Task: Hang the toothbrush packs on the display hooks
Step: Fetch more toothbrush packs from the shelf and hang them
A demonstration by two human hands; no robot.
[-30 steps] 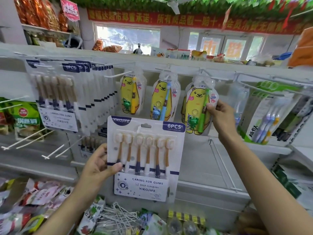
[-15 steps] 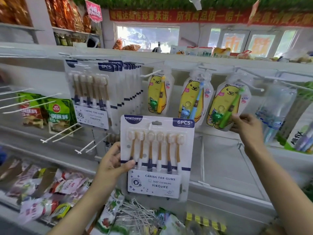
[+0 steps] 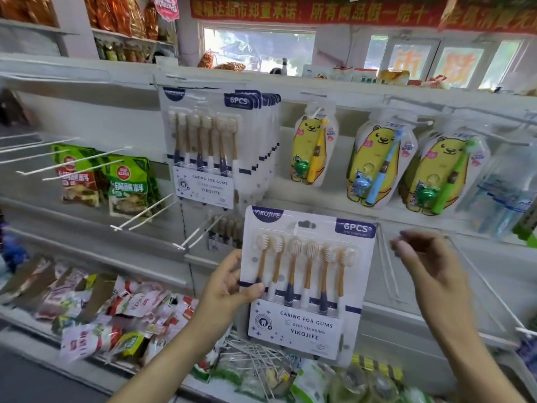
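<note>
Fingers of left hand [image 3: 229, 289] grip upright six-brush pack [image 3: 305, 286]; its hang hole sits at twelve o'clock, empty right hand [image 3: 430, 257] loosely curled at three.

White, navy-banded toothbrush pack [image 3: 308, 286]

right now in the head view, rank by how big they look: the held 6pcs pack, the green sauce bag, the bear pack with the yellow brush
1. Held 6pcs pack, largest, though the left hand holds it nearest the camera, which inflates it.
2. Green sauce bag and yellow-brush bear pack: look alike, not ranked.
</note>
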